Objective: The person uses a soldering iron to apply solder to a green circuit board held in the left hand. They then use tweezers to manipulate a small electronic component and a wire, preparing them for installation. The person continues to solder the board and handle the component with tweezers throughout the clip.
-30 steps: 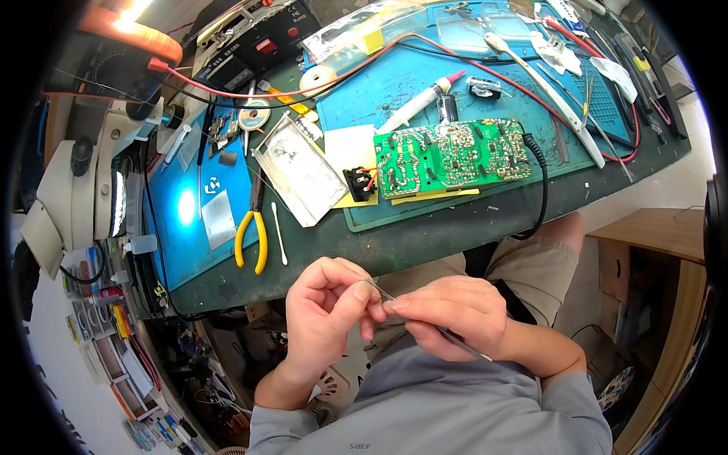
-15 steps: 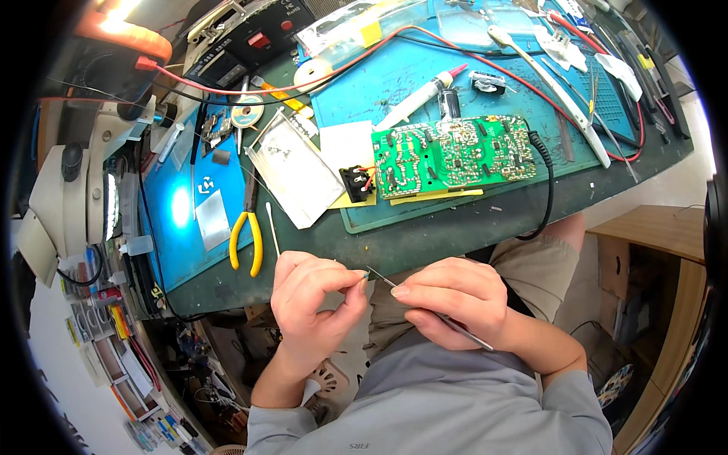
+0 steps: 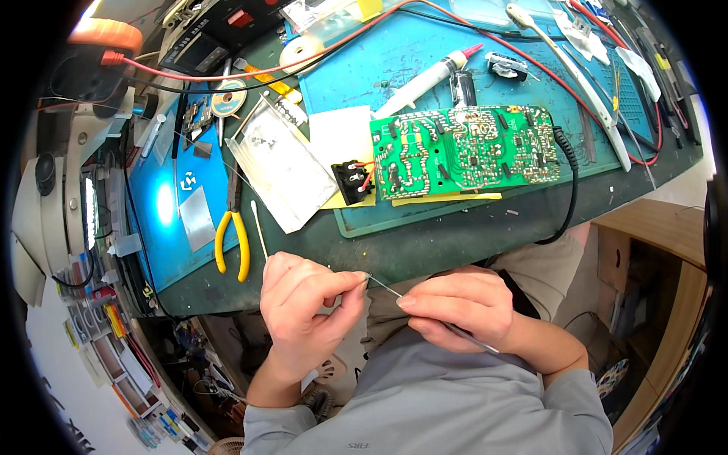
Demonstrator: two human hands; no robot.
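Note:
Above the near edge of the bench, my left hand (image 3: pixel 309 307) pinches a tiny blue-green piece (image 3: pixel 368 277) between thumb and forefinger; it is too small to name. My right hand (image 3: pixel 464 309) is closed round a slender metal pick (image 3: pixel 388 287). The pick's fine tip points left and meets the tiny piece, or comes very close to it. A white cotton swab (image 3: pixel 258 226) runs up from behind my left hand, its lower end hidden. Beyond both hands a green circuit board (image 3: pixel 470 152) lies with its soldered side up.
Yellow-handled pliers (image 3: pixel 233 243) and a clear plastic tray (image 3: pixel 282 163) lie left of the board. A black socket (image 3: pixel 353 180) is wired to the board's left end, and a black cable (image 3: pixel 570 197) leaves its right end. A syringe (image 3: pixel 425 83) lies behind it. Red leads cross the bench.
The pick's tip has come down onto or close beside the tiny piece. My left hand has shifted slightly left, and the whole view has turned a little. Both grips stay the same.

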